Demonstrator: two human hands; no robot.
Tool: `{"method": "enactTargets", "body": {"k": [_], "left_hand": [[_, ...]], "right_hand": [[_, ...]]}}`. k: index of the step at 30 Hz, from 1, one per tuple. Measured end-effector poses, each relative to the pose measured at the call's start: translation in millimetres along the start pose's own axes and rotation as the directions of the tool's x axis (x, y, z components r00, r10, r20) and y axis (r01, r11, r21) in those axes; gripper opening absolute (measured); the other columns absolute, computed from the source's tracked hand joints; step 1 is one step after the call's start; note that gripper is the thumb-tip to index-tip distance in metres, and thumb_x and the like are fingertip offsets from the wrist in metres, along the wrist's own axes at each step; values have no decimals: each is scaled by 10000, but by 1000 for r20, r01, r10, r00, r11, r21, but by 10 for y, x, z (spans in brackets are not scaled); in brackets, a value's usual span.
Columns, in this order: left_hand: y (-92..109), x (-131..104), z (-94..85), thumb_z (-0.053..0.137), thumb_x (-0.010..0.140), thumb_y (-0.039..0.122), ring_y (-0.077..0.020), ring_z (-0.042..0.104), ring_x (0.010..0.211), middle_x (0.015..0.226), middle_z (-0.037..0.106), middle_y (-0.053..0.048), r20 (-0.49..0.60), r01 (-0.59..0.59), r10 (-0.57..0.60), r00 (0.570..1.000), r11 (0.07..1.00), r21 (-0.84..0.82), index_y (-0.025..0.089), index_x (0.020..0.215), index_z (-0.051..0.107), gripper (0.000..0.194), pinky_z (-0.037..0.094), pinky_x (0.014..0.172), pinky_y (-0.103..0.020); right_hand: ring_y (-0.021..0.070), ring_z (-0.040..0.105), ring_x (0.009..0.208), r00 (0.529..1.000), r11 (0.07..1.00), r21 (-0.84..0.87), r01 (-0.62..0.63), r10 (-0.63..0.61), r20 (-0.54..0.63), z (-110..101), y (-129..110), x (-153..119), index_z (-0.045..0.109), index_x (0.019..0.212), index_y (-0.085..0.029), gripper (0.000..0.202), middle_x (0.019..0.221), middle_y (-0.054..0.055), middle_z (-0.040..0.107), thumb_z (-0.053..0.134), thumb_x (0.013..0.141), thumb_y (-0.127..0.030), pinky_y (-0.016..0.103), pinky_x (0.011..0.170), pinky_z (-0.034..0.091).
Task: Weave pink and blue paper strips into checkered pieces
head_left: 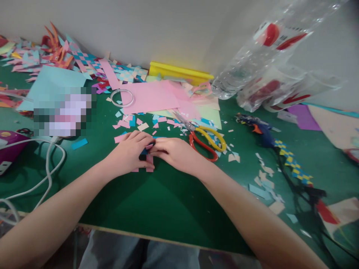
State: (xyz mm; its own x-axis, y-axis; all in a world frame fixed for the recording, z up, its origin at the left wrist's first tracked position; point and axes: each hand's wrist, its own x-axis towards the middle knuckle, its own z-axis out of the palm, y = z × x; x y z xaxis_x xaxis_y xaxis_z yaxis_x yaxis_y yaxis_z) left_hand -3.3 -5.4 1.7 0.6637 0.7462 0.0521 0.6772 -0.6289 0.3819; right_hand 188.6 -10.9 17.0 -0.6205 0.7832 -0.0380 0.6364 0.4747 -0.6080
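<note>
My left hand (130, 151) is over a small piece of pink and blue paper strips (149, 158). Its thumb and fingers close around the piece, and pink ends stick out below the thumb. From the other side, my right hand (175, 151) meets it with fingertips pinched at the paper's edge. Those fingertips partly hide the piece, so how the strips are joined cannot be made out. Just right of my right hand lie scissors (193, 130) with one red and one yellow handle, blades pointing up and left. Pink, blue and cream paper scraps (143, 127) are scattered beyond my hands.
Pink sheets (151, 97) lie behind, beside a roll of clear tape (122, 98) and a yellow strip (179, 73). A plastic bottle (238, 71) and cups (303, 87) stand right. At left are a blurred-out device (67, 112), white cable (49, 172) and purple box (12, 149).
</note>
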Motion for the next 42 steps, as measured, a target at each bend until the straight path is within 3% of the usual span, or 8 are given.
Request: {"method": "enactTargets", "body": {"k": [12, 21, 25, 30, 35, 42], "left_hand": [[19, 4, -1, 759, 672, 482, -247, 472, 1160, 1231, 568, -59, -6, 11, -11, 1000, 1000, -19, 195, 1196, 504, 650, 343, 974, -385], [1, 1, 7, 763, 671, 454, -246, 470, 1151, 1228, 563, -56, -12, 5, -5, 1000, 999, -35, 200, 1166, 512, 610, 352, 958, -380], [1, -1, 9, 768, 668, 440, -248, 470, 1154, 1232, 564, -56, -17, 6, -7, 1000, 999, -33, 208, 1169, 513, 608, 348, 961, -386], [2, 2, 18, 783, 650, 443, -250, 474, 1155, 1235, 567, -56, -28, 8, -9, 1000, 999, -36, 210, 1190, 509, 649, 352, 954, -389], [-3, 2, 28, 784, 647, 452, -251, 475, 1156, 1231, 571, -54, -34, 1, -2, 999, 999, -42, 217, 1199, 506, 661, 352, 953, -389], [-20, -12, 36, 785, 646, 442, -243, 478, 1153, 1224, 573, -49, -53, -11, 9, 999, 999, -39, 217, 1193, 507, 653, 353, 950, -381]], "right_hand": [[149, 609, 856, 996, 956, -289, 50, -26, 87, -22, -133, -45, 702, 895, -199, 204, 930, 16, 680, 512, 926, -267, 256, 595, 335], [113, 568, 732, 999, 939, -341, 45, -41, 17, 47, -110, -22, 676, 782, -164, 197, 810, 14, 650, 546, 902, -251, 247, 549, 273], [120, 569, 722, 989, 878, -456, 144, -148, 28, 52, -85, -33, 665, 768, -152, 214, 790, 26, 647, 524, 911, -228, 252, 543, 278], [126, 550, 678, 936, 739, -601, 305, -348, 47, 33, -35, -50, 646, 725, -149, 291, 737, 33, 633, 453, 936, -200, 267, 557, 310], [131, 533, 637, 894, 659, -666, 349, -447, 27, 44, -3, -45, 645, 709, -151, 336, 669, 24, 616, 410, 946, -190, 274, 551, 326], [130, 538, 631, 864, 633, -673, 382, -504, 16, 46, -13, -45, 648, 713, -147, 312, 653, 18, 613, 437, 937, -196, 274, 554, 356]]}}
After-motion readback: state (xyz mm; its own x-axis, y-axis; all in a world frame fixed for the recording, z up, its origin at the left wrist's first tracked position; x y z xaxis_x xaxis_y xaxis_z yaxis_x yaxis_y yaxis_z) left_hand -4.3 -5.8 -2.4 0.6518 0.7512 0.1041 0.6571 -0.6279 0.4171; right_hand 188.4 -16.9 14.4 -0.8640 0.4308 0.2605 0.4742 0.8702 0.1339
